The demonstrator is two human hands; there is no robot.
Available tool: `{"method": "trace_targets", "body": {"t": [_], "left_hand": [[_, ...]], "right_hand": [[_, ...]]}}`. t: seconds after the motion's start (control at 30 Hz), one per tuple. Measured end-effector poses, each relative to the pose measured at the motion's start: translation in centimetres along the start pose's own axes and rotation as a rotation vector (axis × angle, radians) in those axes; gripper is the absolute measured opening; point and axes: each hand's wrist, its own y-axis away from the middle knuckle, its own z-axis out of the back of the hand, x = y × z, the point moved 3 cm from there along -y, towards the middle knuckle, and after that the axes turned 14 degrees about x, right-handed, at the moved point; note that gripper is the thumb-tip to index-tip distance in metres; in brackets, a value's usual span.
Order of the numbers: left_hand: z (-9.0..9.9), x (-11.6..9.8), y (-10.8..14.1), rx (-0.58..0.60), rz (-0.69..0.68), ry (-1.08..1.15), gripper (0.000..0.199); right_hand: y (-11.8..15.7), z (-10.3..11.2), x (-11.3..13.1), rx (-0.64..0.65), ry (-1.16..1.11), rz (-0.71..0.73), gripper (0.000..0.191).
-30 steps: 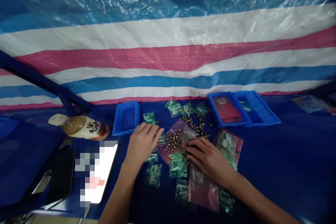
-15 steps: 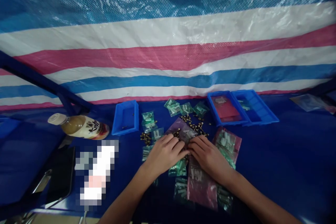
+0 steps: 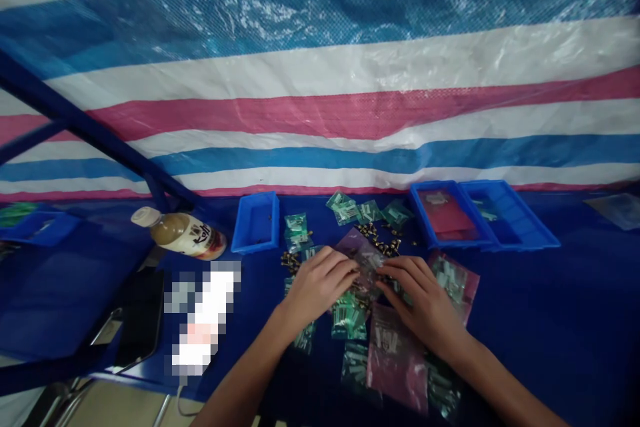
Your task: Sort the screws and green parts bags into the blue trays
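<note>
My left hand [image 3: 319, 285] and my right hand [image 3: 420, 293] meet over a translucent purple plastic bag [image 3: 363, 259], their fingertips pinching its edges from either side. Small brass fittings [image 3: 383, 243] lie scattered just beyond the bag, with a smaller heap [image 3: 291, 262] left of my left hand. Small green-tinted bags of parts [image 3: 346, 315] lie under and around my hands. A pink plastic bag [image 3: 395, 365] lies nearer me, below my right wrist, and another [image 3: 456, 283] lies right of my right hand.
A blue plastic tray [image 3: 255, 221] and two more blue trays [image 3: 443, 217] stand at the back of the blue table. A bottle of tan drink [image 3: 183, 235] lies left, near a pixelated bright screen [image 3: 203, 317]. Striped tarpaulin [image 3: 320, 113] hangs behind.
My left hand has moved right to join my right hand at the purple bag. The brass fittings once on the bag no longer show there. The view has shifted slightly.
</note>
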Motion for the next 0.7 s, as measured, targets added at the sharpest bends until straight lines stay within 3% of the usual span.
{"method": "trace_targets", "body": {"t": [0.07,0.17,0.23,0.33,0.43,0.53,0.7], "left_hand": [[1.8,2.1,0.8,-0.116,0.136,-0.083,0.01],[5.1,6.2,3.4,-0.274,0.511,-0.258,0.012],[6.6,8.6,5.2,-0.242,0.727,-0.343,0.015],[7.3,10.5,6.7,-0.07,0.867,-0.352,0.017],[7.1,9.9,6.4,-0.067,0.872,-0.35,0.021],[6.1,7.6,4.6,-0.118,0.739,-0.281,0.021],[2.4,3.2,1.4,0.208,0.343,-0.034,0.014]], "right_hand": [[0.1,0.4,-0.6,-0.021,0.008,-0.026,0.022],[0.0,1.2,-1.4,-0.048,0.041,-0.042,0.02],[-0.1,1.6,-1.6,-0.058,0.056,-0.042,0.018],[-0.2,1.9,-1.8,-0.05,0.066,-0.051,0.017],[-0.2,1.6,-1.9,-0.012,0.065,-0.053,0.015],[-0.1,1.0,-2.1,0.049,0.059,-0.039,0.013],[-0.1,-0.1,-2.2,0.127,0.035,-0.014,0.011]]}}
